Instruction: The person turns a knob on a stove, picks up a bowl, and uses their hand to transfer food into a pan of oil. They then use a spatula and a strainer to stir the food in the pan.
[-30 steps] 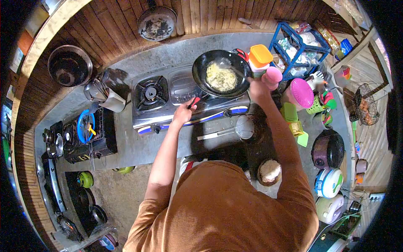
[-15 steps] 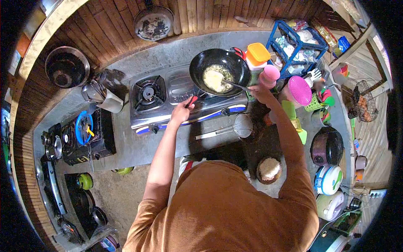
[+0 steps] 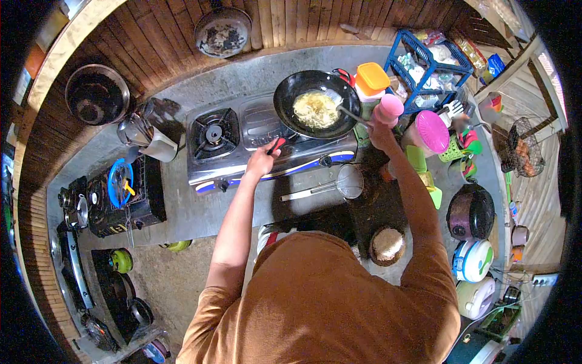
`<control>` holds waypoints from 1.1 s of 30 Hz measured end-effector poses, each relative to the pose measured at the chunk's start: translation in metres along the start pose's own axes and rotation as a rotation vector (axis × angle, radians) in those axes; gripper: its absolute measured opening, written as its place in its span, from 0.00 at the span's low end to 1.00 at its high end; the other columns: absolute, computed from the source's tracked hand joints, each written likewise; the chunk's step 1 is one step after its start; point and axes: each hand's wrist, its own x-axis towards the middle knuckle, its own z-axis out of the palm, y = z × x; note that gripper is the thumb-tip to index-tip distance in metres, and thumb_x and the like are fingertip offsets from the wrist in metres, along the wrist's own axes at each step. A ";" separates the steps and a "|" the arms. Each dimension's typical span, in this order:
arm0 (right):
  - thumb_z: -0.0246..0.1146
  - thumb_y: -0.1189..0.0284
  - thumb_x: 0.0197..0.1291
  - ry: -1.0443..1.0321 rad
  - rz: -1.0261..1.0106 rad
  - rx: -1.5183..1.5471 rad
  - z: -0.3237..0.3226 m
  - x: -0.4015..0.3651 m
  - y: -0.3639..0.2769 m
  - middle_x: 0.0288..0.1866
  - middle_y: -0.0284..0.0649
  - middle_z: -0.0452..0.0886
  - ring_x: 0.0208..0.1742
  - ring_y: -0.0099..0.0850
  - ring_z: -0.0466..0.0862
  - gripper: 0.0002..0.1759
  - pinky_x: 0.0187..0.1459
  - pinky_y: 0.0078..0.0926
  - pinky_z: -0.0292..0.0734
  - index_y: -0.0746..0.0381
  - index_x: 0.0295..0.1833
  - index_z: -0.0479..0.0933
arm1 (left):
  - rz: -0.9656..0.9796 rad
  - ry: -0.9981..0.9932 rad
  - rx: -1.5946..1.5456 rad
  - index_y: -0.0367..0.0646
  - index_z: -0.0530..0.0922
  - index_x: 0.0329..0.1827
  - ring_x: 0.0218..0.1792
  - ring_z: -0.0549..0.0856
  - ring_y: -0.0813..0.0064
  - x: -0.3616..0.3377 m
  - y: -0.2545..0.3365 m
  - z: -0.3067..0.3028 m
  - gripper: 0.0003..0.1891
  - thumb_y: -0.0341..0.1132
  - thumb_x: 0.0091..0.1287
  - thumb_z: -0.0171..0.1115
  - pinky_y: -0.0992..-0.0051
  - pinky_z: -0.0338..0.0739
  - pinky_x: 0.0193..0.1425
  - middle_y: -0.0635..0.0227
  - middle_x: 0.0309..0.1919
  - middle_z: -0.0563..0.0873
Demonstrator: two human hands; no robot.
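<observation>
A black wok (image 3: 288, 91) sits on the right burner of the two-burner gas stove (image 3: 254, 161). Inside it lies a pale yellow, stringy mass of food (image 3: 315, 112), whose kind I cannot make out for certain. My left hand (image 3: 260, 161) is closed around the wok's red and black handle (image 3: 278, 144) at the near side. At the wok's right rim my right hand (image 3: 381, 134) grips a spatula (image 3: 353, 115). The spatula's blade is inside the wok at the right edge of the food.
A wire strainer (image 3: 350, 181) lies on the counter before the stove. Right of the wok stand an orange-lidded container (image 3: 372, 77), pink cups (image 3: 389, 108) and a pink-lidded tub (image 3: 432, 132). A bowl of white food (image 3: 388, 246) is near my right arm. Utensils fill a holder (image 3: 160, 145) at left.
My right hand has shifted slightly right, and the spatula blade has moved up and right in the wok. The food looks more spread out. My left hand stays on the handle.
</observation>
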 end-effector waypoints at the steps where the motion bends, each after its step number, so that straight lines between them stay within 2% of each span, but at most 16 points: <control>1: 0.55 0.71 0.58 -0.367 0.187 0.250 -0.019 0.015 -0.012 0.36 0.50 0.81 0.39 0.47 0.82 0.18 0.46 0.41 0.76 0.64 0.53 0.75 | -0.029 -0.008 0.005 0.60 0.70 0.66 0.60 0.76 0.58 -0.002 0.004 -0.002 0.24 0.46 0.66 0.58 0.67 0.68 0.63 0.58 0.58 0.78; 2: 0.56 0.71 0.57 -0.733 0.372 0.501 -0.030 0.024 -0.019 0.38 0.50 0.81 0.39 0.45 0.82 0.19 0.46 0.40 0.76 0.64 0.54 0.76 | -0.058 -0.016 0.011 0.60 0.70 0.65 0.60 0.76 0.58 -0.003 0.006 -0.003 0.23 0.46 0.66 0.57 0.67 0.69 0.63 0.58 0.58 0.78; 6: 0.57 0.69 0.57 -0.514 0.376 0.636 -0.017 0.007 -0.011 0.40 0.51 0.82 0.40 0.43 0.83 0.21 0.46 0.38 0.76 0.63 0.56 0.76 | 0.054 0.007 -0.043 0.62 0.71 0.65 0.59 0.77 0.57 0.001 0.000 -0.001 0.24 0.47 0.65 0.58 0.66 0.69 0.62 0.56 0.56 0.79; 8: 0.56 0.69 0.58 -0.350 0.251 0.373 -0.024 0.012 -0.015 0.40 0.52 0.82 0.38 0.44 0.83 0.19 0.44 0.40 0.77 0.63 0.54 0.77 | 0.038 0.002 -0.041 0.62 0.71 0.65 0.59 0.77 0.57 0.004 -0.010 0.004 0.24 0.47 0.65 0.58 0.66 0.69 0.62 0.56 0.56 0.79; 12: 0.56 0.70 0.58 -0.440 0.317 -0.001 -0.035 0.016 -0.022 0.38 0.50 0.82 0.38 0.44 0.83 0.17 0.41 0.43 0.78 0.62 0.52 0.78 | -0.018 -0.038 -0.054 0.60 0.70 0.65 0.60 0.76 0.57 0.000 -0.002 0.000 0.24 0.45 0.65 0.58 0.67 0.69 0.62 0.56 0.57 0.78; 14: 0.56 0.70 0.58 -0.126 0.143 -0.199 -0.017 0.008 -0.010 0.33 0.49 0.81 0.37 0.45 0.83 0.14 0.40 0.47 0.78 0.61 0.48 0.79 | 0.008 -0.030 -0.041 0.59 0.70 0.66 0.61 0.76 0.57 -0.002 -0.001 -0.001 0.24 0.45 0.65 0.58 0.67 0.68 0.63 0.56 0.58 0.78; 15: 0.56 0.70 0.58 -0.127 0.144 -0.200 -0.018 0.007 -0.011 0.33 0.49 0.81 0.37 0.45 0.83 0.14 0.40 0.47 0.78 0.61 0.48 0.79 | 0.016 -0.022 -0.054 0.59 0.70 0.66 0.61 0.76 0.57 -0.002 -0.001 -0.001 0.24 0.44 0.66 0.58 0.68 0.68 0.63 0.56 0.58 0.78; 17: 0.54 0.71 0.58 -0.549 0.209 -0.164 -0.020 0.005 -0.012 0.32 0.48 0.81 0.34 0.46 0.83 0.13 0.39 0.45 0.78 0.63 0.46 0.79 | 0.028 -0.013 -0.067 0.59 0.70 0.66 0.61 0.76 0.57 -0.002 0.001 -0.002 0.24 0.44 0.66 0.58 0.68 0.68 0.63 0.56 0.58 0.78; 18: 0.54 0.71 0.58 -0.548 0.210 -0.165 -0.014 0.005 -0.010 0.32 0.48 0.81 0.34 0.46 0.83 0.13 0.39 0.45 0.78 0.63 0.46 0.79 | 0.007 -0.018 -0.059 0.59 0.70 0.66 0.61 0.76 0.57 -0.006 0.008 -0.005 0.24 0.44 0.65 0.58 0.68 0.68 0.63 0.56 0.58 0.78; 20: 0.53 0.72 0.59 -0.611 0.204 0.262 0.003 0.002 -0.002 0.32 0.49 0.81 0.34 0.46 0.82 0.14 0.38 0.43 0.76 0.65 0.46 0.79 | -0.017 -0.023 -0.052 0.59 0.70 0.66 0.60 0.76 0.57 -0.007 0.011 -0.007 0.24 0.44 0.65 0.58 0.68 0.68 0.63 0.56 0.57 0.78; 21: 0.53 0.72 0.59 -0.613 0.203 0.264 0.002 0.002 -0.004 0.32 0.49 0.81 0.34 0.46 0.82 0.14 0.38 0.43 0.76 0.65 0.46 0.79 | -0.035 -0.033 -0.049 0.59 0.70 0.65 0.60 0.77 0.57 -0.005 0.009 -0.006 0.24 0.45 0.65 0.58 0.67 0.69 0.62 0.56 0.57 0.78; 23: 0.53 0.73 0.59 -0.591 0.287 0.624 -0.001 0.001 -0.008 0.33 0.49 0.81 0.35 0.47 0.81 0.16 0.39 0.41 0.74 0.64 0.50 0.78 | -0.055 -0.044 -0.045 0.59 0.71 0.65 0.59 0.77 0.57 -0.003 0.004 -0.004 0.24 0.45 0.65 0.59 0.67 0.69 0.62 0.55 0.56 0.79; 24: 0.53 0.73 0.59 -0.592 0.288 0.625 -0.006 0.003 -0.013 0.33 0.49 0.81 0.35 0.47 0.81 0.16 0.39 0.41 0.74 0.64 0.50 0.78 | -0.043 -0.022 -0.035 0.60 0.71 0.65 0.59 0.77 0.56 -0.003 0.003 -0.003 0.24 0.46 0.65 0.59 0.67 0.69 0.62 0.55 0.56 0.79; 26: 0.54 0.71 0.60 -0.318 0.238 0.590 -0.016 0.008 -0.020 0.35 0.49 0.82 0.37 0.47 0.81 0.16 0.41 0.41 0.74 0.62 0.52 0.77 | -0.030 -0.002 -0.025 0.60 0.72 0.64 0.58 0.78 0.56 -0.003 0.003 -0.003 0.24 0.46 0.65 0.59 0.66 0.70 0.61 0.54 0.55 0.79; 28: 0.54 0.71 0.60 -0.325 0.246 0.448 -0.035 0.020 -0.026 0.36 0.50 0.81 0.37 0.46 0.81 0.16 0.40 0.41 0.75 0.62 0.53 0.77 | -0.104 -0.029 0.010 0.59 0.73 0.63 0.58 0.77 0.55 -0.006 0.012 -0.009 0.23 0.47 0.64 0.59 0.65 0.70 0.61 0.53 0.55 0.79; 33: 0.55 0.72 0.59 -0.342 0.308 0.095 -0.031 0.018 -0.015 0.38 0.51 0.80 0.37 0.46 0.82 0.17 0.38 0.43 0.78 0.61 0.55 0.75 | -0.062 0.024 0.050 0.57 0.74 0.62 0.53 0.82 0.56 -0.002 0.000 -0.003 0.23 0.49 0.65 0.59 0.66 0.73 0.56 0.52 0.49 0.83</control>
